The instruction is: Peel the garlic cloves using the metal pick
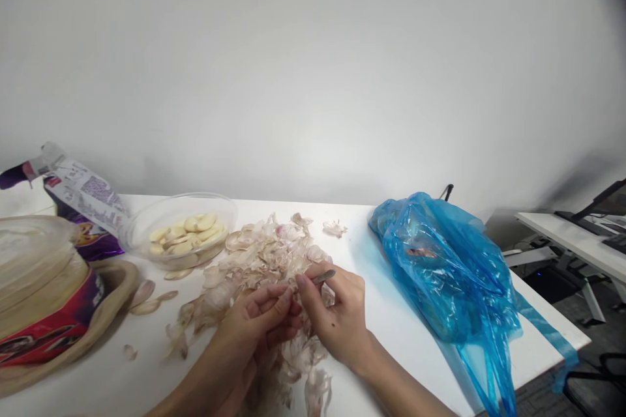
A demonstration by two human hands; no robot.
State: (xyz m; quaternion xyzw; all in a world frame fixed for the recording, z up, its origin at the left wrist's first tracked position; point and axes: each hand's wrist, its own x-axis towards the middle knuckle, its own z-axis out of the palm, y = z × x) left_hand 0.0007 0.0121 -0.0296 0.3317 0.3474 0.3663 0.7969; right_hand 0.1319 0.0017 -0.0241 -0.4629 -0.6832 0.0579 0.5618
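Observation:
My left hand (257, 322) is curled, fingers pinched round a small garlic clove that is mostly hidden. My right hand (337, 313) is closed on a small metal blade (323, 277), its tip beside the left fingertips. Both hands hover over a heap of papery garlic skins (264, 254) on the white table (391, 326). A clear bowl (178, 225) with several peeled cloves (183, 238) stands behind and left of the hands.
A blue plastic bag (440, 267) lies on the right part of the table. At the left stand a lidded tub with a red label (39, 293) and a purple snack packet (81, 199). Loose cloves (147, 300) lie near the tub. Another desk (577, 238) is at far right.

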